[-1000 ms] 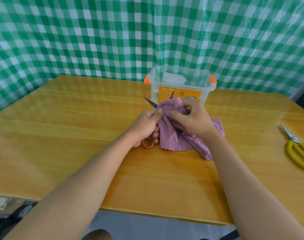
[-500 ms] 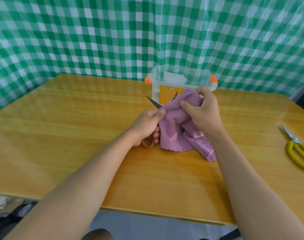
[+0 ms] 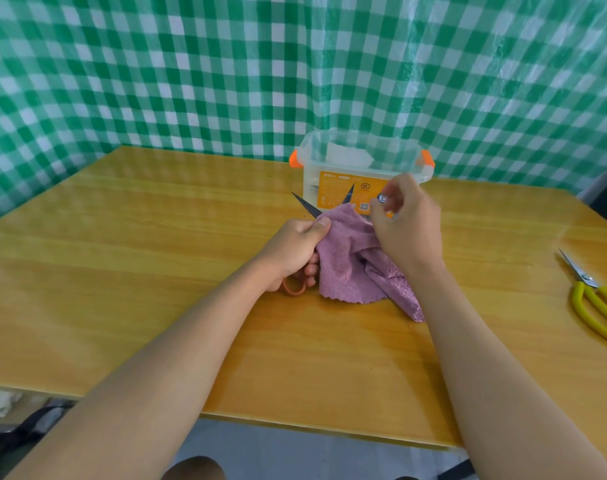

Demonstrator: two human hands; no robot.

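My left hand (image 3: pixel 293 251) grips a pair of orange-handled scissors (image 3: pixel 308 208) at the middle of the wooden table (image 3: pixel 122 271). The two dark blades are spread and point up and away from me. One orange handle loop shows below my fingers. A purple cloth (image 3: pixel 347 268) hangs over the blades, and my left thumb pinches its top edge against them. My right hand (image 3: pixel 409 230) is raised just above the cloth's right side, slightly blurred, with its fingers loosely curled and nothing between them. The cloth's lower end rests on the table.
A clear plastic box (image 3: pixel 310 181) with orange latches and an orange label stands right behind the hands. Yellow-handled scissors (image 3: pixel 599 306) lie near the table's right edge. A green checked curtain (image 3: pixel 191 81) hangs behind the table.
My right hand slid the cloth up along the blades, then let it go and lifted off. The cloth now droops lower, with both blade tips bare. My left hand has stayed put.
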